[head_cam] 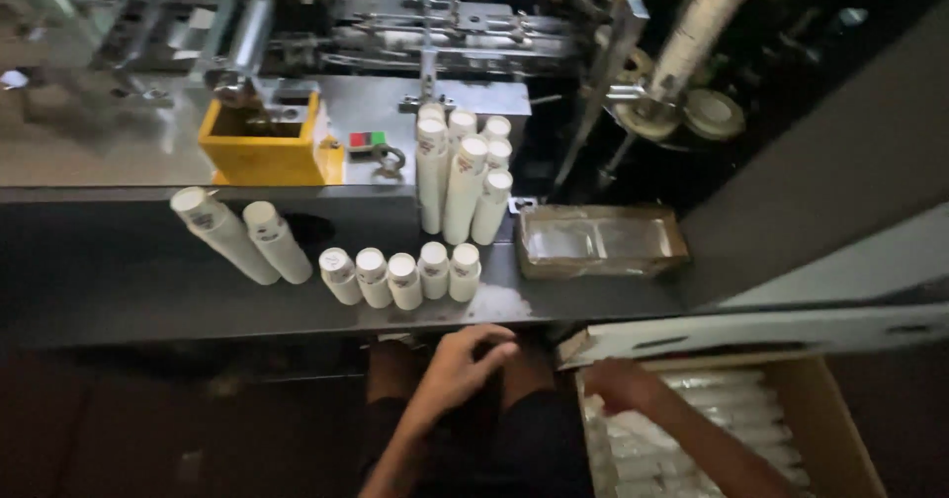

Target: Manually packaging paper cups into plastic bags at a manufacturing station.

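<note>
White sleeved cups [692,429] lie under right hand [618,381].

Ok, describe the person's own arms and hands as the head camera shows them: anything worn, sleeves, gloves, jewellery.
Both forearms are bare up to the frame edge, with no sleeves in view. The left hand and the right hand wear no gloves. No watch, ring or wristband can be made out, though the dim light leaves fine detail unclear.
</note>
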